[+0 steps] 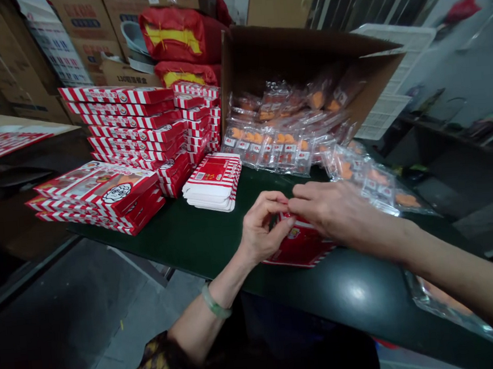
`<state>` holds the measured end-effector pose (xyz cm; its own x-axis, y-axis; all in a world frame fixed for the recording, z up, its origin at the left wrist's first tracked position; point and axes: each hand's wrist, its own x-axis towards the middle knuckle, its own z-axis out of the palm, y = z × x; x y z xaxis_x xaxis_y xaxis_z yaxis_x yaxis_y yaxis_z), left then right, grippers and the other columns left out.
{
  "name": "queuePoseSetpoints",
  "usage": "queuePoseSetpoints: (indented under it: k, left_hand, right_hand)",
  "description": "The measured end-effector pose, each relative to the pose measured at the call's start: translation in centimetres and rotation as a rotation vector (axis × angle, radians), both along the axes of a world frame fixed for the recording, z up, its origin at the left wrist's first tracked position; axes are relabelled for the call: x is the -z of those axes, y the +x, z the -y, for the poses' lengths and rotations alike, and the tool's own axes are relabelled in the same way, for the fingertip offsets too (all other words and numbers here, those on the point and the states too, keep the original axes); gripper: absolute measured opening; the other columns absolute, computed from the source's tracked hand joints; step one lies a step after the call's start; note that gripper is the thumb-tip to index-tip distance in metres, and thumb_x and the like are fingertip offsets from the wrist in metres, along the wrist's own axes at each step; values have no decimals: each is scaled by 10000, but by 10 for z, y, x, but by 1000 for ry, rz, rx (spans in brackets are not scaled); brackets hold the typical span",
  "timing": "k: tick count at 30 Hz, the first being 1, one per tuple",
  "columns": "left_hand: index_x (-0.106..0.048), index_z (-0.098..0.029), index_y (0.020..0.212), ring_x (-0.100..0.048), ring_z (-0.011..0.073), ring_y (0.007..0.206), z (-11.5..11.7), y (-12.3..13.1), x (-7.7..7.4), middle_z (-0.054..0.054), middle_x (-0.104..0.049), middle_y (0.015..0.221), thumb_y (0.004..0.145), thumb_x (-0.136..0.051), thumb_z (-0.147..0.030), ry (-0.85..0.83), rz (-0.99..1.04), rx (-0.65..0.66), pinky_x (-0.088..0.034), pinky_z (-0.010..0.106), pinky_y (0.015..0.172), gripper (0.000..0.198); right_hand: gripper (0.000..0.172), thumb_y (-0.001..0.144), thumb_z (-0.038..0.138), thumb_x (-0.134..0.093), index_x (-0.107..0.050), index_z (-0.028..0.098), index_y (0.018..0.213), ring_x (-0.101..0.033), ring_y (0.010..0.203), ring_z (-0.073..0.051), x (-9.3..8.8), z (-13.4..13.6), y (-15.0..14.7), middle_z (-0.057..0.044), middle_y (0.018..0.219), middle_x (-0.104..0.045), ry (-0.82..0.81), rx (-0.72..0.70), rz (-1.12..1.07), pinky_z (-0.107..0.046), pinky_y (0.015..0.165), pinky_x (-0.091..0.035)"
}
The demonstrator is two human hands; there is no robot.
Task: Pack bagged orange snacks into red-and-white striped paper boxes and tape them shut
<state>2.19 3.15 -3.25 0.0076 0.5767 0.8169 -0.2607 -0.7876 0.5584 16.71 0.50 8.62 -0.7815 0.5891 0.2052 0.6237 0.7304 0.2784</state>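
Note:
A red and white striped carton lies on the dark green table in front of me. My left hand pinches its top edge with thumb and fingers curled. My right hand meets it from the right, fingers closed on the same edge. A pale green bangle sits on my left wrist.
A small pile of flat striped cartons lies just beyond my hands. Tall stacks of closed red boxes stand at the left. An open cardboard box on its side spills clear packets with orange contents to the right.

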Motion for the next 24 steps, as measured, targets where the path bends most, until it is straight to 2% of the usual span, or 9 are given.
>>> queuePoseSetpoints:
  k: [3,5,10,13,17,20,24]
  left_hand:
    - [-640,-178,925,-597,154,922,0,-2,2,73,-599,978,770,-670,-107,9,-15,-3,-500,300,803,173]
    - [-647,-187,961,-605,155,934,1,-3,3,71,-615,983,757,-681,-90,23,-1,-11,-506,291,798,229]
    - [-671,-189,936,-619,146,916,1,-6,1,64,-638,981,761,-680,-96,67,-49,-72,-509,292,811,198]
    - [-664,-172,925,-620,137,873,0,-9,-3,68,-635,962,767,-674,-113,53,-74,-41,-512,274,764,169]
    - [-653,-157,915,-624,137,860,1,-12,-7,77,-630,953,822,-612,-155,7,-94,8,-518,269,748,101]
    - [-640,-161,1001,-624,158,933,8,-9,-6,89,-642,998,856,-563,-175,9,-152,-27,-512,291,818,164]
    - [-570,-150,1172,-600,168,1035,19,0,1,113,-628,1103,931,-407,-186,-41,-197,-99,-477,305,918,293]
  right_hand:
    - [215,872,78,-409,-604,168,874,-467,670,-125,0,4,6,-44,797,-572,-6,-39,28,-246,557,-250]
    - [223,892,90,-407,-604,163,819,-486,682,-126,-4,5,9,-50,807,-594,-29,-38,42,-248,564,-271]
    - [270,925,161,-408,-591,158,727,-490,635,-105,-16,-1,11,-34,744,-574,-225,-47,33,-243,565,-307]
    - [259,920,161,-399,-599,161,756,-504,654,-106,-16,-3,12,-38,775,-576,-293,-75,-59,-239,580,-329]
    - [190,893,148,-425,-569,154,770,-501,668,-127,-14,-2,8,-43,759,-565,-224,-17,-56,-252,593,-321]
    - [172,874,230,-496,-524,162,718,-462,600,-110,-11,-4,3,-12,685,-542,-220,13,-74,-241,559,-284]
    - [227,830,282,-554,-468,173,651,-394,513,-80,0,-9,-1,28,595,-494,-193,77,-242,-223,509,-233]
